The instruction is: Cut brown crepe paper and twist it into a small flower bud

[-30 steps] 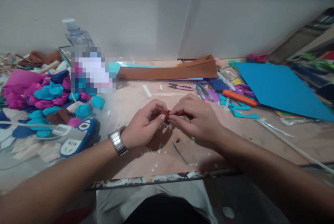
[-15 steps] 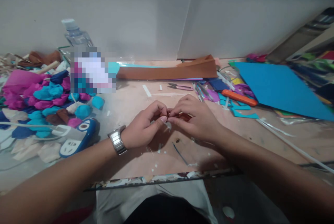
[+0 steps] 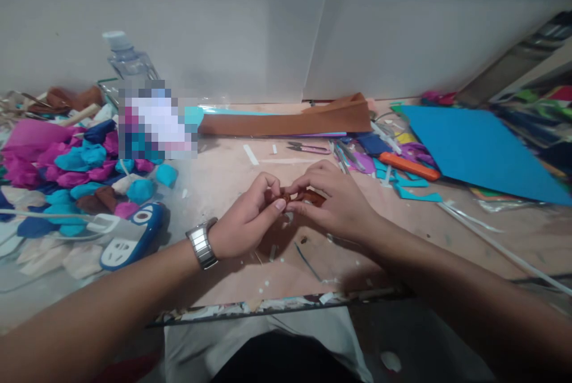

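Note:
Over the middle of the table (image 3: pixel 227 276), both hands meet on a small gathered piece of brown crepe paper (image 3: pixel 313 197). My left hand (image 3: pixel 250 213), below a metal wristwatch (image 3: pixel 202 243), pinches the twisted end between thumb and forefinger. My right hand (image 3: pixel 335 198) has its fingers curled round the fuller part, thumb close to the left thumb. Much of the brown piece is hidden by the fingers. Beyond the hands lies a long folded strip of brown paper (image 3: pixel 277 125). Small thread snips (image 3: pixel 308 148) rest on the table behind my right hand.
Pink, blue and brown paper bundles (image 3: pixel 80 162) pile up at left, with a blue-white power strip (image 3: pixel 134 237) and a clear bottle (image 3: pixel 129 61). To the right are an orange utility knife (image 3: pixel 410 167), tweezers, paper scraps and a blue sheet (image 3: pixel 482 150). A white wall stands behind.
The fingers have shifted slightly around the brown paper, and my left fingertips sit a little further from the right ones. More of the brown piece shows now.

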The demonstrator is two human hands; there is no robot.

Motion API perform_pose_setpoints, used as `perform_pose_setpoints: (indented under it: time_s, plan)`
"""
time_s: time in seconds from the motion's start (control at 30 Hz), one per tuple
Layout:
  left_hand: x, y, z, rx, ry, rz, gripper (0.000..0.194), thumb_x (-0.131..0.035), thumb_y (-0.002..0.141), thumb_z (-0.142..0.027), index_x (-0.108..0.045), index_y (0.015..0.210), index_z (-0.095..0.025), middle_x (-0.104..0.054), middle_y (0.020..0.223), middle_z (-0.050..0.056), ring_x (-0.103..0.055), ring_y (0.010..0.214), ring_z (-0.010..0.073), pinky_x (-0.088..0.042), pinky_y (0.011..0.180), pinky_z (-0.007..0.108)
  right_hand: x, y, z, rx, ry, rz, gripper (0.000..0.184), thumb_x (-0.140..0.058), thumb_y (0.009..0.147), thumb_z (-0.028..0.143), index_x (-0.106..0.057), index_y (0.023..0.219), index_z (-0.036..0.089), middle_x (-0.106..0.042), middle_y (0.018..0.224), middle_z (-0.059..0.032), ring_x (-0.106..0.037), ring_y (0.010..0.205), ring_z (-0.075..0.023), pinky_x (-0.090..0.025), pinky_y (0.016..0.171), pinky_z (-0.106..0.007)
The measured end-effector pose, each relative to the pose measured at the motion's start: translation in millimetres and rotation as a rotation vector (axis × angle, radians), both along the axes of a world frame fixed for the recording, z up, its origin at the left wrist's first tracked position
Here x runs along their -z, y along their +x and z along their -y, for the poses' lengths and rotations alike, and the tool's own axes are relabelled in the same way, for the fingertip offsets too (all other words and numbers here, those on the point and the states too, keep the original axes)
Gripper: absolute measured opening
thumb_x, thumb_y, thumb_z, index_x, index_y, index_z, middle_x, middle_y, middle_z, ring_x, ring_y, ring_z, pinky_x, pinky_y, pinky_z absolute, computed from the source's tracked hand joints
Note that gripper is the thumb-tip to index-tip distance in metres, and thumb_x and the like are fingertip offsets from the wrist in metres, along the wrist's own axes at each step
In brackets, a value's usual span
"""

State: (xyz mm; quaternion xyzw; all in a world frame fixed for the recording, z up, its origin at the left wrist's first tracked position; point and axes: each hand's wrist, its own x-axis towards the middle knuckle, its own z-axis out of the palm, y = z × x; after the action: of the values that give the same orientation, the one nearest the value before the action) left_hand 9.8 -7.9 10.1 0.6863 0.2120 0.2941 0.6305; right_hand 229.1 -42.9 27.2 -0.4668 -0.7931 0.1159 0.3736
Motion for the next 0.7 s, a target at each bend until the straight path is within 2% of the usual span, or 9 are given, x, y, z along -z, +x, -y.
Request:
perform_pose_setpoints:
  time_s: [0.13,0.23,0.4,0.57,0.7]
  plan:
    - [-1.6,5.9,2.9,0.007,-0.201,0.101,0.014,-0.052,0.105,-0.028,-0.039,0.104,-0.025,-0.055,0.091,-0.004,-0.056,0.078,0.0106,-0.044,0.074,0.026,-1.0,-1.0,0.5,-0.007,-0.013,0.0,0.018,-0.085,0.086,0.034,-0.076,0.098,0.024,-0.076,0.089,-0.0021,-0.06,0.095,-0.0227,-0.047,0.083,-0.036]
    - [-4.3,8.3,1.8,-0.02,-0.297,0.119,0.018,-0.055,0.1,-0.02,-0.038,0.105,-0.025,-0.06,0.089,-0.004,-0.061,0.08,0.0115,-0.045,0.074,0.026,-2.8,-0.9,1.2,-0.036,-0.032,0.026,0.014,-0.083,0.088,0.03,-0.077,0.099,0.023,-0.074,0.087,-0.0023,-0.059,0.093,-0.0224,-0.047,0.081,-0.035]
    - [-7.0,7.6,-2.2,0.015,-0.359,0.125,0.026,-0.059,0.097,-0.024,-0.037,0.11,-0.026,-0.069,0.091,-0.001,-0.067,0.085,0.0163,-0.046,0.073,0.028,-3.8,1.1,0.3,-0.084,-0.017,0.068,0.013,-0.077,0.092,0.025,-0.078,0.105,0.024,-0.073,0.086,-0.0027,-0.059,0.095,-0.0222,-0.048,0.082,-0.035]
    - [-8.5,6.5,-3.2,0.03,-0.431,0.106,0.037,-0.065,0.094,-0.025,-0.036,0.117,-0.029,-0.071,0.098,-0.001,-0.067,0.08,0.0145,-0.044,0.069,0.027,-2.8,1.5,-1.0,-0.113,-0.011,0.082,0.02,-0.079,0.091,0.026,-0.076,0.111,0.025,-0.077,0.097,-0.002,-0.062,0.097,-0.0222,-0.048,0.091,-0.039]
    - [-8.9,6.2,-3.6,0.052,-0.457,0.093,0.044,-0.065,0.092,-0.023,-0.037,0.125,-0.029,-0.069,0.092,-0.002,-0.063,0.073,0.013,-0.042,0.067,0.027,-2.9,1.3,-0.9,-0.168,0.059,0.094,0.021,-0.073,0.097,0.028,-0.074,0.118,0.027,-0.076,0.102,-0.0035,-0.063,0.099,-0.0226,-0.047,0.094,-0.042]
